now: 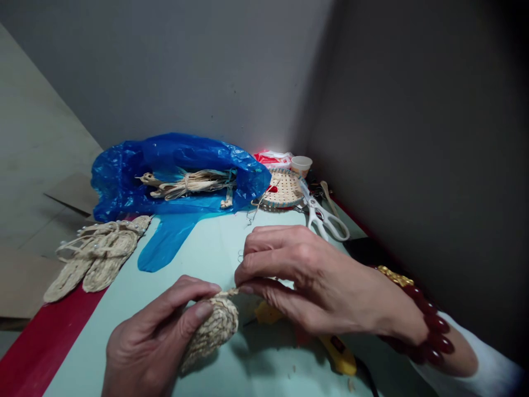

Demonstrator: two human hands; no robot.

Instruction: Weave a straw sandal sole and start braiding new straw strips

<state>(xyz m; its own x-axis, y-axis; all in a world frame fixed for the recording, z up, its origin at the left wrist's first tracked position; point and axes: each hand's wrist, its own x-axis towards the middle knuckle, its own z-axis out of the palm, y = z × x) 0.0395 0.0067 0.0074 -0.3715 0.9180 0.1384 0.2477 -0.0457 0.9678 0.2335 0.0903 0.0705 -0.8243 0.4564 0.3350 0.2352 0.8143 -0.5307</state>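
A small oval sole of coiled, braided straw (215, 329) is pinched between the thumb and fingers of my left hand (152, 336), low in the middle of the view. From its upper edge a short length of straw braid (230, 292) runs across to my right hand (306, 275). There the thumb and fingertips are closed on the braid's end. Beads circle my right wrist. Under that hand lies a yellow-handled tool (341, 355) with a dark cord, partly hidden.
Behind my hands an open blue plastic bag (177, 149) holds a bundle of dry straw (190, 184). Finished straw sandals (99, 253) with pearl beads lie left. White scissors (324, 218), a woven basket (285, 190) and a paper cup (301, 164) stand near the wall.
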